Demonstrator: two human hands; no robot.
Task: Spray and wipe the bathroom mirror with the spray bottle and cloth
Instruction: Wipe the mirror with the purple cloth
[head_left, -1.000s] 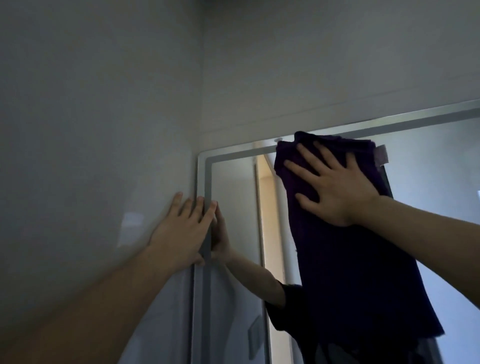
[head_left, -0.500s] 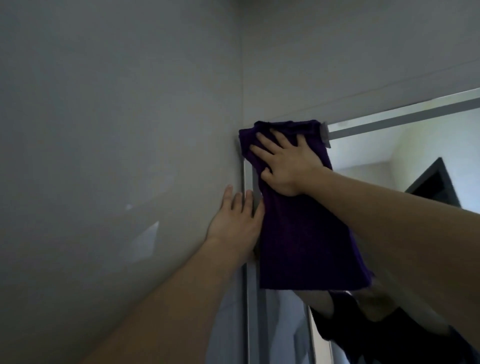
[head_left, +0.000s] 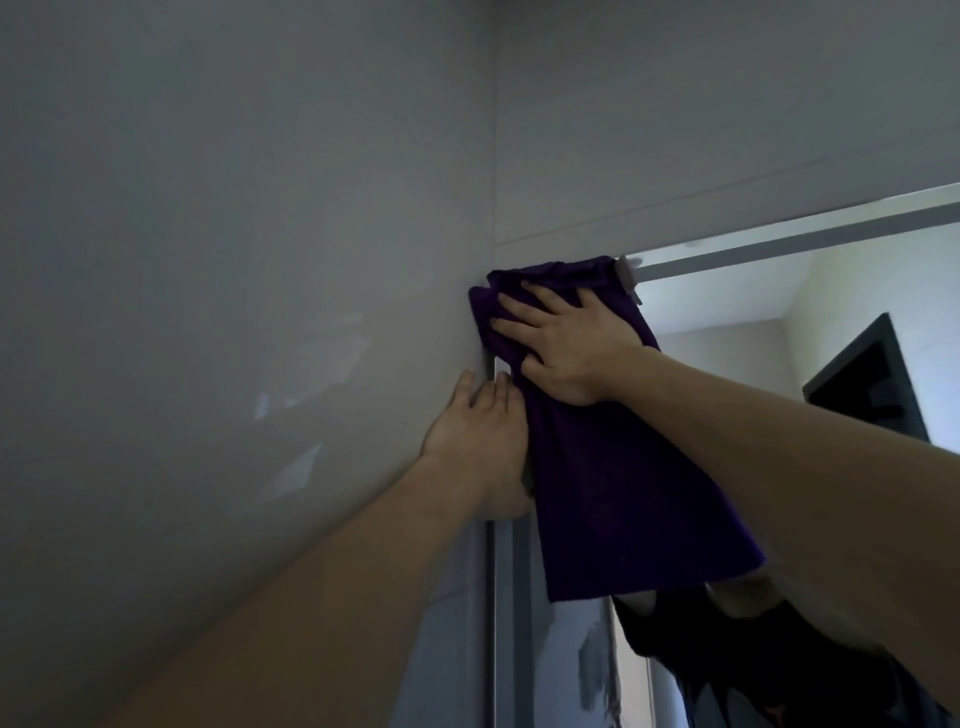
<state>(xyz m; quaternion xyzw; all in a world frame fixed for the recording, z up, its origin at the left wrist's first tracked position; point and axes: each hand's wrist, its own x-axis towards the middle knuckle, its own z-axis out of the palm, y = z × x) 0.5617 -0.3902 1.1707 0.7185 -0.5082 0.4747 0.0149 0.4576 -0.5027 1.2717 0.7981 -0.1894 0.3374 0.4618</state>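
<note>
One dark purple rectangular cloth (head_left: 613, 493) in view, flat against the top-left corner of the one wall mirror with a grey frosted border strip (head_left: 727, 312). Cloth's upper end covers the corner where the top strip meets the left strip; its top-left bit bunches over onto the glossy grey tiled wall (head_left: 234, 260). The rest hangs straight down the glass, lower edge loose. One small pale tag (head_left: 627, 274) sticks out at the cloth's top-right corner, just under the top strip. Two hands, both bare, both forearms bare. Right hand (head_left: 571, 353) lies palm-down on the upper part of the cloth, its fingers (head_left: 519, 309) straight and spread, pressing the fabric to the glass; no pinch, no curl round it. Left hand (head_left: 483, 441) sits lower and just left of the cloth, palm flat on the wall at the mirror's left edge, its fingers (head_left: 485, 392) straight and close together, tips reaching onto the edge strip; it holds nothing. The inner side of that hand touches or nearly touches the cloth's left edge; can't tell which. Two wall faces meet in one vertical corner line above the cloth, with one horizontal joint line running just above the mirror top. Reflection shows one dark door frame (head_left: 867, 384) at right and one dark sleeve (head_left: 753, 665) below the cloth. Lighting dim; glass detail low.
</note>
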